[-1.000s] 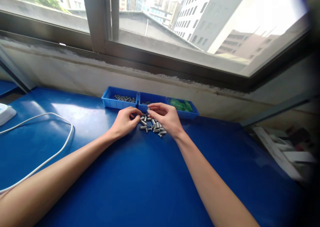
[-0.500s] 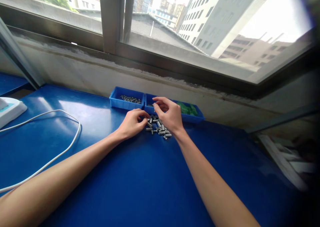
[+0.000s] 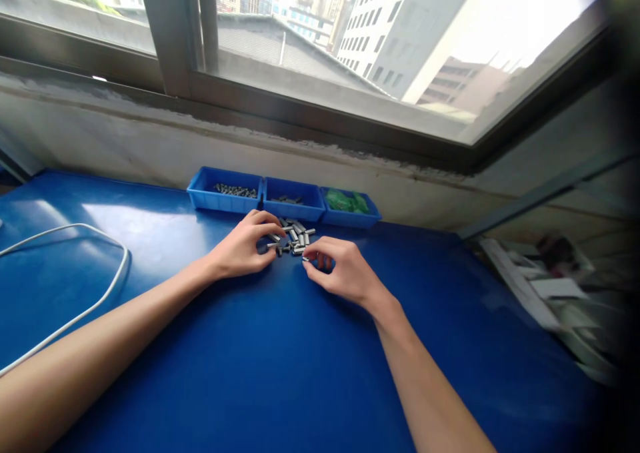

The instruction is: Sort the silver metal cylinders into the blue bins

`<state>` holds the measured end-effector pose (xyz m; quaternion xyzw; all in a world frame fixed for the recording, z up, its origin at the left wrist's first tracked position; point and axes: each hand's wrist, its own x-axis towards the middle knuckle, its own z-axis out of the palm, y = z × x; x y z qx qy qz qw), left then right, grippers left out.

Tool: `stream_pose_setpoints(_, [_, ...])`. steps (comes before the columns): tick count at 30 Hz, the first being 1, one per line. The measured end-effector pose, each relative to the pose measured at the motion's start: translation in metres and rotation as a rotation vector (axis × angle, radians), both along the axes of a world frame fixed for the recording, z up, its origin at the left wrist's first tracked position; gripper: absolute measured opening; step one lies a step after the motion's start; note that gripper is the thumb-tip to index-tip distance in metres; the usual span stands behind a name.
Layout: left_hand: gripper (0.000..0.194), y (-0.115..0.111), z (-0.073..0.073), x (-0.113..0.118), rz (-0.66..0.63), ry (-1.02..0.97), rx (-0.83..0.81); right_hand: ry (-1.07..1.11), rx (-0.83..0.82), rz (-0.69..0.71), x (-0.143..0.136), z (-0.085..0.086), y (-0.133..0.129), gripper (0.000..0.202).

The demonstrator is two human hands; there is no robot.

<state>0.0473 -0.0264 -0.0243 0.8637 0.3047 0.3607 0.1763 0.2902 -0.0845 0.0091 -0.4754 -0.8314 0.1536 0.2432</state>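
Observation:
A loose pile of small metal pieces (image 3: 299,234), short grey cylinders and several screws (image 3: 283,248), lies on the blue table. My left hand (image 3: 247,245) rests at the pile's left edge, thumb and fingers apart, with loose pieces lying near the gap. On the pile's near right side, my right hand (image 3: 345,270) pinches a small shiny metal piece (image 3: 305,259) between thumb and forefinger; its exact kind is too small to make out.
Behind the pile stand three blue bins: one with small screws (image 3: 235,190), a middle bin (image 3: 320,210) with metal pieces, and one with green bags (image 3: 347,202). A white cable (image 3: 107,290) curves across the table's left. The wall and window are behind.
My right hand has come down from above the pile and now pinches a small metal piece at its near edge. The left thumb and fingers have spread apart. The view has shifted right.

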Motion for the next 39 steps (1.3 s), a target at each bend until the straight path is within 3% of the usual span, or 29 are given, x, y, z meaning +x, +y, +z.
stream_pose_setpoints(5, [0.033,-0.001,-0.001,0.000,-0.054,0.041,0.043,-0.062,-0.017,0.038,-0.004,-0.006,0.001,0.011])
stream_pose_setpoints(14, [0.029,0.000,-0.003,0.000,-0.058,0.073,0.067,-0.080,0.003,-0.040,-0.009,-0.007,0.000,0.007])
stream_pose_setpoints(22, [0.019,0.001,-0.002,0.000,-0.057,0.080,0.083,-0.049,-0.042,0.026,-0.013,-0.006,0.000,0.006])
stream_pose_setpoints(39, [0.019,0.003,-0.006,0.001,-0.053,0.060,0.116,-0.123,-0.008,-0.038,-0.017,-0.009,0.001,0.006])
